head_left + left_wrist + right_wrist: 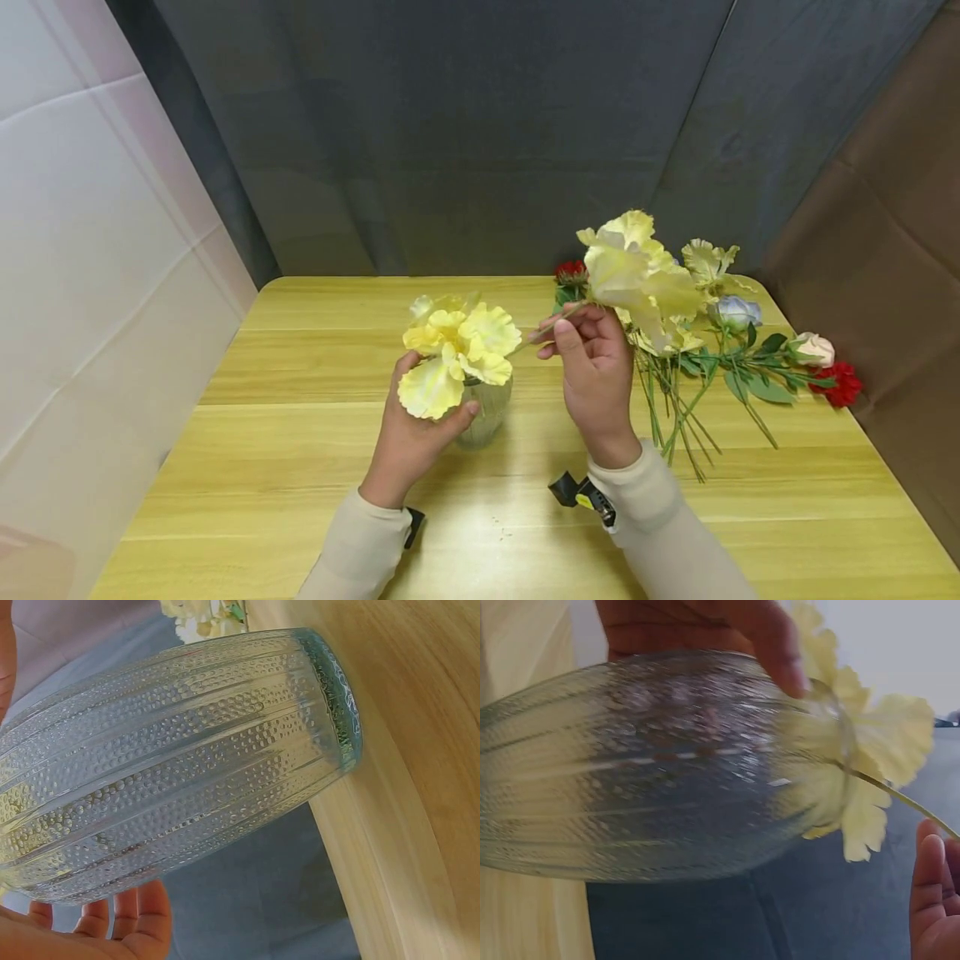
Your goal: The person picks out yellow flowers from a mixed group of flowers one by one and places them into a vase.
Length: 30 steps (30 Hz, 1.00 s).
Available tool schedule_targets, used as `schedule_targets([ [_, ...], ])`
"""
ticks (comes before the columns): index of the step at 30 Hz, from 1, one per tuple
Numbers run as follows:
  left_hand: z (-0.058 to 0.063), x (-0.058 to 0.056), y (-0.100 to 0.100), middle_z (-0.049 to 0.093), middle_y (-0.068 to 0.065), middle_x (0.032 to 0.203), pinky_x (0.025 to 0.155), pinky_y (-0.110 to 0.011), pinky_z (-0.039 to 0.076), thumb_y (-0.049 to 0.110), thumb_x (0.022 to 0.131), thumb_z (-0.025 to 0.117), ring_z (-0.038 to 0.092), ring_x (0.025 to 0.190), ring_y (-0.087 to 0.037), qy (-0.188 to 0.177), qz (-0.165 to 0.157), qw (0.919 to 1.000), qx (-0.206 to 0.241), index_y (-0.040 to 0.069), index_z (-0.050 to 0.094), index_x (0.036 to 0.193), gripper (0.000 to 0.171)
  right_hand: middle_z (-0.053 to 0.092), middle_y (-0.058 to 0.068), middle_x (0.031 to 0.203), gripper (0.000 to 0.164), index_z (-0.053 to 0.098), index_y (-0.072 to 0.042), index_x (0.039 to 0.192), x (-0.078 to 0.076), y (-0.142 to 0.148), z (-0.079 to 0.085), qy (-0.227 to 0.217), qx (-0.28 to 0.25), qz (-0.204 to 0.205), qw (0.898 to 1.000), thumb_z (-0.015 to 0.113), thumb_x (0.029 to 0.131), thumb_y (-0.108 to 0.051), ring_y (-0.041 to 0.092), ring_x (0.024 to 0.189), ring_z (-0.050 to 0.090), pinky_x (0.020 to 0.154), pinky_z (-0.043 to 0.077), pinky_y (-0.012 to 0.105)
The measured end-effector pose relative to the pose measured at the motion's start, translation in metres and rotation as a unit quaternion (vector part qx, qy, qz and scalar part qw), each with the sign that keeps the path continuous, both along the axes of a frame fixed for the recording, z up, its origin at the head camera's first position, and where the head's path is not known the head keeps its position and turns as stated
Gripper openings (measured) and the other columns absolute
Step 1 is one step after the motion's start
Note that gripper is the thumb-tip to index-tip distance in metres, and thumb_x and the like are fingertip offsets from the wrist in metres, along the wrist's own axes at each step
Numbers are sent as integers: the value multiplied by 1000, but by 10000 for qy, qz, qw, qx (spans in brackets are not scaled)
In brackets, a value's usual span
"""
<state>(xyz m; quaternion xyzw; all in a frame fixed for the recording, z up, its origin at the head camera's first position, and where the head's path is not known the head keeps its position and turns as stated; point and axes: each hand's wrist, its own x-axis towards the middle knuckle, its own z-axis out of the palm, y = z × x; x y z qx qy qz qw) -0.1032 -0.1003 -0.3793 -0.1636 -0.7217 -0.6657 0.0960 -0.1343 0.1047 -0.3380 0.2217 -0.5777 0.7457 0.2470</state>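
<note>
A ribbed glass vase [492,408] is standing upright mid-frame in the left hand [414,429], a yellow flower [453,350] topping it; right of centre, the right hand [596,375] is pinching a larger-looking yellow bloom [637,279], its stem [911,802] slanting to the rim [847,746].

A worktop [285,450] of yellowish wood with long grain lines has rounded far corners, and a few tiny specks [502,532] lie near its front edge. Along its back hangs a dark grey curtain [450,142], a thin slanting seam on its right part. A creased white cloth [90,208], tinted pink in places, rises on the left; a brown cloth [885,217] with a fold covers the right side. Toward the right lie a pale blue flower [737,312], a pale pink rose [813,350] just beside a red flower [840,385], and green leaves [768,389].
</note>
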Motion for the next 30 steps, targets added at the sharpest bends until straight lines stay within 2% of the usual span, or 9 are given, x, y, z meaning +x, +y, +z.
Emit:
schedule_targets([
  [9, -3, -2, 1, 55, -6, 114, 83, -33, 49, 7, 74, 78, 55, 99, -20, 16, 16, 10000, -45, 10, 34, 126, 68, 65, 9, 92, 19, 52, 3, 106, -1, -10, -12, -571, 1092, -206, 9922, 54, 95, -12, 28, 73, 60, 56, 48, 25],
  [12, -4, -2, 1, 56, -8, 113, 82, -33, 49, 6, 74, 78, 55, 98, -23, 98, -2, 10000, 5, 9, 34, 126, 68, 64, 10, 95, 19, 54, -1, 106, -1, -13, -15, -797, 1385, -203, 9869, 56, 95, -16, 29, 77, 58, 62, 50, 28],
  [16, -5, -2, 1, 56, -8, 113, 82, -33, 49, 7, 75, 77, 55, 98, -24, 221, -35, 9997, 18, 12, 36, 126, 66, 64, 6, 98, 21, 58, -11, 105, 0, -15, -20, -1313, 1959, -209, 9716, 56, 94, -29, 21, 85, 60, 73, 52, 32],
  [18, -5, -2, 1, 56, -6, 113, 82, -33, 49, 8, 76, 77, 55, 99, -23, 261, -39, 9997, -7, 14, 36, 126, 65, 63, 1, 96, 21, 59, -17, 103, 2, -15, -21, -1589, 2290, -210, 9602, 55, 94, -36, 13, 80, 59, 66, 50, 29],
  [20, -5, -2, 1, 56, -6, 113, 82, -34, 49, 9, 76, 77, 55, 99, -23, 280, -37, 9996, -47, 15, 36, 127, 65, 61, 0, 85, 20, 62, -17, 103, 3, -15, -20, -1568, 2385, -206, 9582, 56, 94, -33, 9, 71, 56, 60, 46, 25],
  [24, -3, -2, 1, 54, -8, 114, 83, -35, 49, 8, 76, 77, 54, 99, -24, 245, -40, 9997, -82, 12, 36, 127, 66, 52, 4, 73, 21, 62, -6, 113, 9, -12, -10, -1217, 2300, -55, 9655, 54, 95, -12, 6, 49, 39, 45, 37, 21],
  [27, -3, -2, 1, 54, -8, 115, 84, -35, 49, 8, 75, 77, 54, 99, -23, 179, -25, 9998, -93, 10, 36, 126, 66, 41, 7, 70, 10, 56, -3, 87, 12, -8, -6, -1319, 2428, -24, 9611, 49, 94, -2, 5, 41, 30, 40, 31, 21],
  [28, -3, -2, 1, 54, -8, 115, 84, -35, 48, 8, 75, 77, 54, 100, -23, 168, -24, 9998, -101, 10, 36, 126, 66, 33, 5, 65, 20, 50, -8, 76, 12, -5, -7, -1312, 2599, -96, 9566, 48, 95, -2, 7, 39, 23, 37, 26, 22],
  [30, -3, -2, 1, 53, -7, 116, 84, -34, 49, 7, 75, 77, 54, 100, -22, 133, -16, 9998, -122, 9, 35, 126, 67, 34, 4, 69, 29, 35, -13, 71, 6, 2, -18, -1487, 2735, -223, 9500, 50, 94, -5, 9, 44, 28, 41, 29, 24],
])
